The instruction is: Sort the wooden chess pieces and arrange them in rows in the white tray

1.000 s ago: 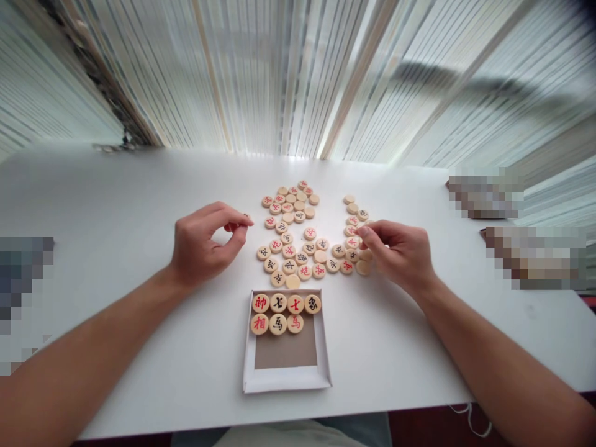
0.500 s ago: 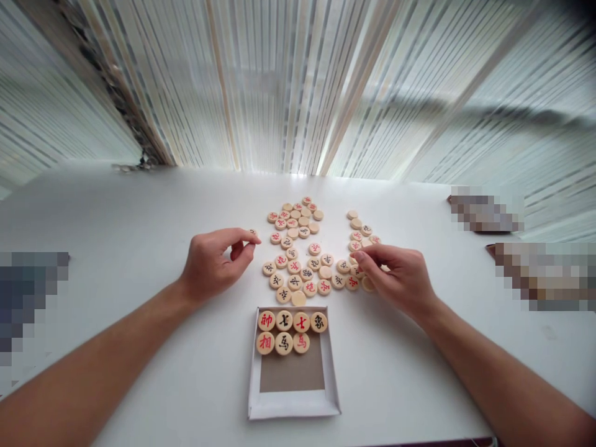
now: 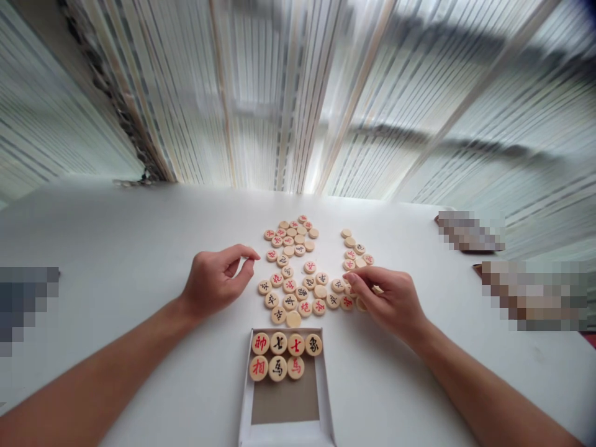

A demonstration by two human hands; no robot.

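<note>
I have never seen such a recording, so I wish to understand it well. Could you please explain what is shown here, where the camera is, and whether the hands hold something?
There is no machine: you see a person's two bare hands. The camera is worn on their head and looks forward and down. On the white table lie many round pieces, some with red or black characters, others showing a plain face. Nearer the person, a shallow open box holds seven more in two rows. The left hand is beside the pieces, thumb and index finger close together; the right hand is over those at the right. Whether either hand grips a piece, I cannot tell.
</note>
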